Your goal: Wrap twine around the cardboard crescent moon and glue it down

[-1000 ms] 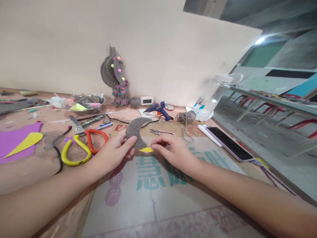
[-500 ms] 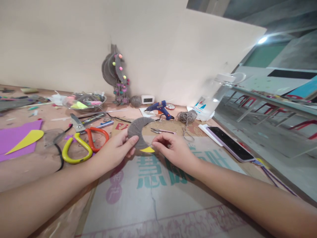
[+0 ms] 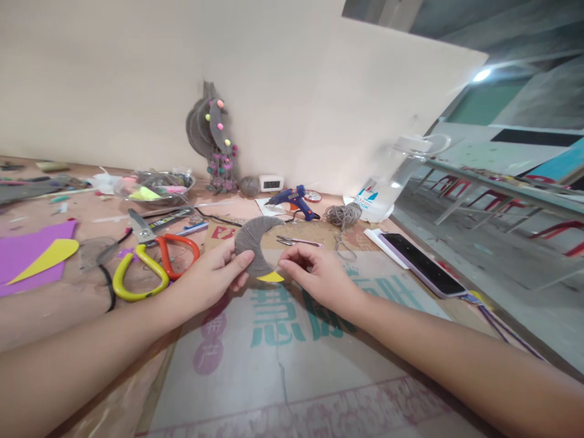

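My left hand point(image 3: 228, 267) grips the outer edge of a crescent moon point(image 3: 254, 240) wrapped in grey yarn, thumb on its face. Its lower tip point(image 3: 272, 277) shows bare yellow. Close to that tip, my right hand point(image 3: 314, 271) pinches the grey yarn, a thin strand of which shows between its fingertips and the crescent. Both hands are above a printed plastic-covered board point(image 3: 237, 377). Behind the right hand lie small thread snips point(image 3: 298, 241). A loose ball of grey yarn point(image 3: 343, 215) sits farther back, with a loop trailing forward.
On the left are scissors point(image 3: 141, 286) with yellow and orange handles, purple sheet point(image 3: 27, 243), yellow cut piece point(image 3: 50, 258) and a bowl point(image 3: 182, 198) of supplies. A blue glue gun point(image 3: 294, 198), small clock point(image 3: 271, 183), bottle point(image 3: 385, 182), phone point(image 3: 422, 261) and hanging moon ornament point(image 3: 205, 131) stand around.
Almost nothing differs. The whole view shifts very slightly, while both hands keep the same hold on the crescent and the yarn.
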### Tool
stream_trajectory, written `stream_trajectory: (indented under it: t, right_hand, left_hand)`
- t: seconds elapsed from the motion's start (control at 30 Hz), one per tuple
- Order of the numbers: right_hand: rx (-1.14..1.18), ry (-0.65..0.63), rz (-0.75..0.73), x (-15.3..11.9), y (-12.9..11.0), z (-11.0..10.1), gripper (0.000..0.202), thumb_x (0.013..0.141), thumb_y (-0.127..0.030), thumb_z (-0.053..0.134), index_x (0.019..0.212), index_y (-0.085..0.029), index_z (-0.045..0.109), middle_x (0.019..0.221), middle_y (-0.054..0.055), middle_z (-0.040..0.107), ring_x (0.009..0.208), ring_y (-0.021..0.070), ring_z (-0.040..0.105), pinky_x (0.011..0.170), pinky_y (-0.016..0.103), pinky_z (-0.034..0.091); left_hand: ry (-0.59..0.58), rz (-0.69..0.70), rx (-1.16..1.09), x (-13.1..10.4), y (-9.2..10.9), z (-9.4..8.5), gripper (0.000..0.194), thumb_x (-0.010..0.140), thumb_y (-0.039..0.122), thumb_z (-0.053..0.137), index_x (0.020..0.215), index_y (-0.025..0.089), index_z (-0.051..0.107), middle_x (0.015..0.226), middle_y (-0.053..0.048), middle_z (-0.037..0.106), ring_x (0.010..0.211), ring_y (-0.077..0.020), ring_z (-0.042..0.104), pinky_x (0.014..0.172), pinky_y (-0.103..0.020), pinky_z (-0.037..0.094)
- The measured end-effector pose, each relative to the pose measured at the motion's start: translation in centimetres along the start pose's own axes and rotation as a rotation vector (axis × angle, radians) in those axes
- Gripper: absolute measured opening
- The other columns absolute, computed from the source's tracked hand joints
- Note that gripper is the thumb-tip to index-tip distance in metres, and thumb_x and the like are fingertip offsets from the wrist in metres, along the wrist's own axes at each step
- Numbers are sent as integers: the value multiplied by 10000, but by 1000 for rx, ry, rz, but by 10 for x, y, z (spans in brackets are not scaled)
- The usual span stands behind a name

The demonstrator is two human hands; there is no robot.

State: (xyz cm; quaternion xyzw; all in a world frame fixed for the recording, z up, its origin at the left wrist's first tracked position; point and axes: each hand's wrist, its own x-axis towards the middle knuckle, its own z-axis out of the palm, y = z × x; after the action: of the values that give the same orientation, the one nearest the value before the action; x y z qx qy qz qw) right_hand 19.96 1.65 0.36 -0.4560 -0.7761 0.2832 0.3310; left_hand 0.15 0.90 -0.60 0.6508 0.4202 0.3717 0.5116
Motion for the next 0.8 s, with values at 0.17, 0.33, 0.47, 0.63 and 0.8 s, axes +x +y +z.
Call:
stream_trajectory:
  t: [0.17,0.33,0.47,0.63,0.8]
  right_hand:
    - [17,14,-7,0,1,0,97,808,-227,540,759,-163,595,681,-6,596,596,99,521,558,215,424]
    - [-5,8,-5,1,2,0,114,813,-239,537,759,-163,603,679,-4,601,597,103,526,575,226,433]
    - [-35,54,-57,2,4,-3,168,850,-211,481,948,-181,615,911,34,645,768,127,571,694,255,450]
    - [-32,197,-112,-1,5,-8,168,865,-291,473,960,-179,554,843,27,596,707,120,533,623,237,432]
    - [-136,59,-129,-5,1,-6,141,822,-285,543,769,-167,601,668,2,582,584,104,483,528,219,375]
  left_hand:
    - [7,7,33,0,-1,0,273,866,396,412,681,197,385,481,76,445,428,-69,394,429,-194,304]
    - [-17,13,13,-1,0,0,277,866,404,409,681,200,380,476,74,441,435,-77,402,443,-205,322]
    - [-8,15,-36,-1,-2,0,251,868,387,418,704,200,390,479,78,442,431,-72,387,439,-199,311]
    - [53,-7,-150,2,-3,0,209,873,369,417,746,204,403,493,82,442,433,-67,365,436,-192,285]
    - [70,-4,-151,3,2,-1,229,875,375,406,723,206,379,478,89,401,411,-63,319,410,-187,248]
